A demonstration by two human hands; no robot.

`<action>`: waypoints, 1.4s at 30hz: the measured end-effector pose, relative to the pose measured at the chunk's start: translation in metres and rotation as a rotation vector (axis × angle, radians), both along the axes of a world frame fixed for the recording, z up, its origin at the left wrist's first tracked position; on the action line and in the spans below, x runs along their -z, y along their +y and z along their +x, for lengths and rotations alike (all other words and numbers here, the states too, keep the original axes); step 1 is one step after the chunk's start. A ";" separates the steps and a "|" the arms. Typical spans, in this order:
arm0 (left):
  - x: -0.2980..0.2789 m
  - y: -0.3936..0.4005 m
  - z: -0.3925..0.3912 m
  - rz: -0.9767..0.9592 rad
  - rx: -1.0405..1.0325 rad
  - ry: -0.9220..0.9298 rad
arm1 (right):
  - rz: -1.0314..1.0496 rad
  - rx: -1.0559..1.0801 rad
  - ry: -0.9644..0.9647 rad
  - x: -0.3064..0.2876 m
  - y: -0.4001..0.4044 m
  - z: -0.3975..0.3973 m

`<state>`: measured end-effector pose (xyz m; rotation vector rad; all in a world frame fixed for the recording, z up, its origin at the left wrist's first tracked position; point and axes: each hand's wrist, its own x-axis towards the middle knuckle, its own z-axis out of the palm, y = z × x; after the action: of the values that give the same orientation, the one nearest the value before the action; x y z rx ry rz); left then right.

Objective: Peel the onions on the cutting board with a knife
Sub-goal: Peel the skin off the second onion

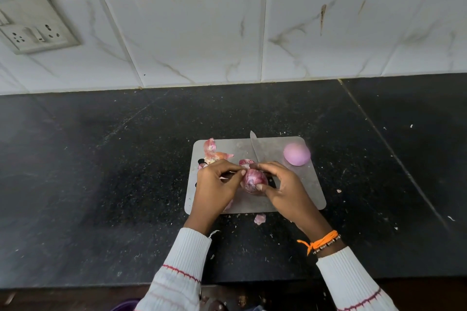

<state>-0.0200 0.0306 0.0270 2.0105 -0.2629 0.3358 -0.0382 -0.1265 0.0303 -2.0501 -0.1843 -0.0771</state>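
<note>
1. A grey cutting board lies on the black stone bench, near its front edge.
2. Both hands meet over the middle of the board around a red onion that is partly skinned.
3. The right hand grips the onion, with the thumb on its near side and the fingers curled over its far side.
4. The left hand pinches a strip of skin at the onion's left side between thumb and fingertips.
5. A knife lies on the board behind the hands, with its blade pointing away toward the wall; its handle is hidden by the hands.
6. A peeled onion, pale pink and smooth, sits at the board's far right corner, apart from the hands.
7. Loose onion skins lie at the board's far left corner.
8. 1 skin scrap lies on the bench just off the board's near edge.
9. The right wrist carries an orange thread band.
10. A switch and socket plate is fixed to the tiled wall at far left.
</note>
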 end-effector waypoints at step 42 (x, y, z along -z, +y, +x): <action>0.003 -0.019 0.004 -0.268 -0.053 0.269 | 0.167 0.047 0.052 0.010 -0.006 0.006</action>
<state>-0.0161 0.0116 0.0237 1.7748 0.0051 0.1227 -0.0322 -0.1329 0.0202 -1.8878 -0.0935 -0.0659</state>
